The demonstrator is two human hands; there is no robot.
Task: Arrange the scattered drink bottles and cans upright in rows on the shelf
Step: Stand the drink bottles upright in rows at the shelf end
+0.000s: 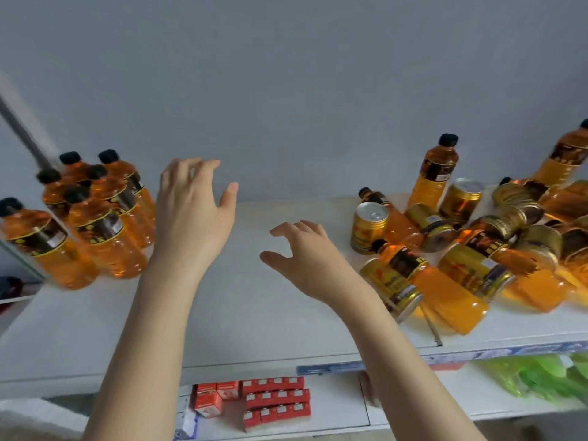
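1. While most of the heap of bottles and cans lies toppled on the right part of the shelf, one gold can and one bottle at the back stand upright within it. The items overlap and lean on one another.
2. At the heap's near-left edge lies a bottle, cap pointing toward the shelf's middle. A toppled can touches its near side.
3. At the left end a group of bottles stands upright, clustered loosely rather than in strict rows.
4. Both hands hover over the bare middle of the shelf, fingers spread and holding nothing. The left hand is just beside the standing group. The right hand is near the heap, not touching it.
5. Judgement: the step in hand is the reach for the next item.
   - Take an outermost item first.
   - Grip it round the body and lift it clear instead of dragging it, since its neighbours may roll toward the front edge.
6. Judgement: set it base-flat next to the standing group, in line with it, and let go only once it is steady.
7. Below are red cartons and green packets, neither part of the task.
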